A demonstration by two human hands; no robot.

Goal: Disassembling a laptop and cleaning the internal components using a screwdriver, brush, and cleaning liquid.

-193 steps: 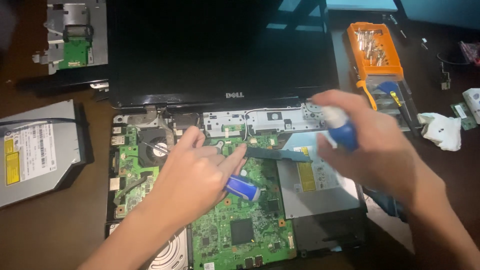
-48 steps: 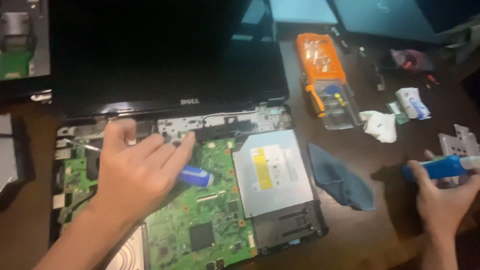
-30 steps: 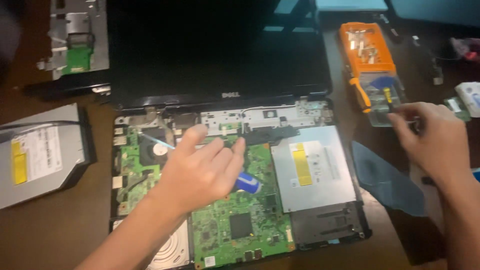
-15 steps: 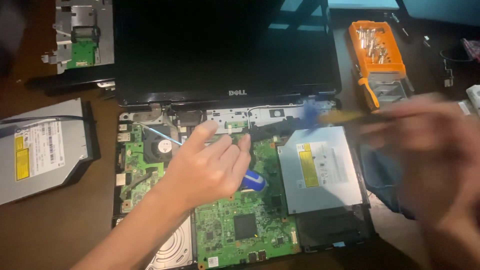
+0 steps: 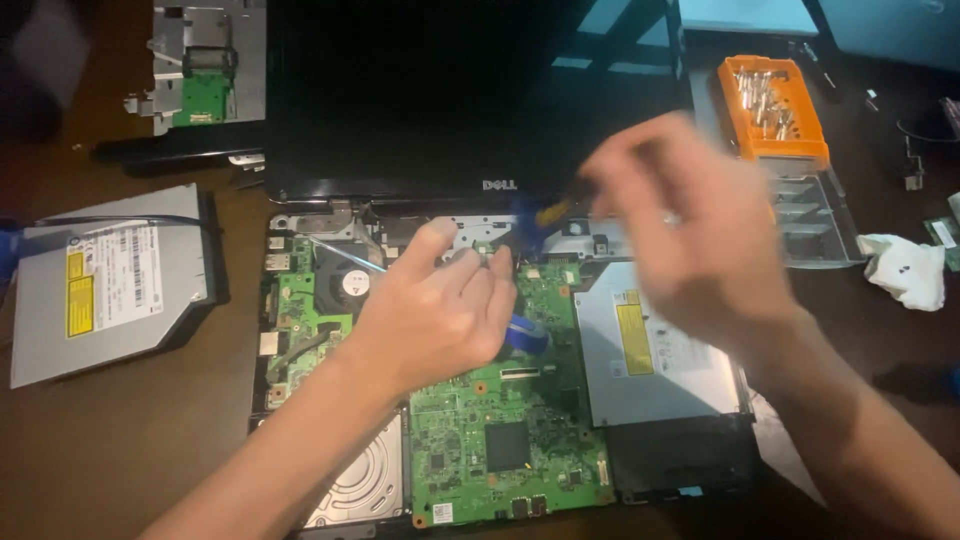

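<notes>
An opened laptop lies before me with its green motherboard (image 5: 500, 440) bare and its black screen (image 5: 470, 90) tilted back. My left hand (image 5: 440, 315) rests flat on the board near the fan (image 5: 345, 280), fingers together, partly covering a small blue part (image 5: 525, 335). My right hand (image 5: 690, 230) is blurred with motion above the hinge area. It holds a screwdriver (image 5: 535, 218) with a blue and yellow handle, tip pointing left at the strip below the screen. A silver optical drive (image 5: 650, 350) sits in the laptop's right bay, and a hard disk (image 5: 365, 485) shows at the lower left.
A second optical drive (image 5: 110, 280) lies loose on the brown table at left. A metal bracket with a green board (image 5: 205, 65) sits at the back left. An orange bit case (image 5: 775, 105) on a clear tray and a crumpled white wipe (image 5: 905, 270) are at right.
My right hand went right to the table, then came back over the laptop with the screwdriver, now at the hinge strip. My left hand stayed on the motherboard.
</notes>
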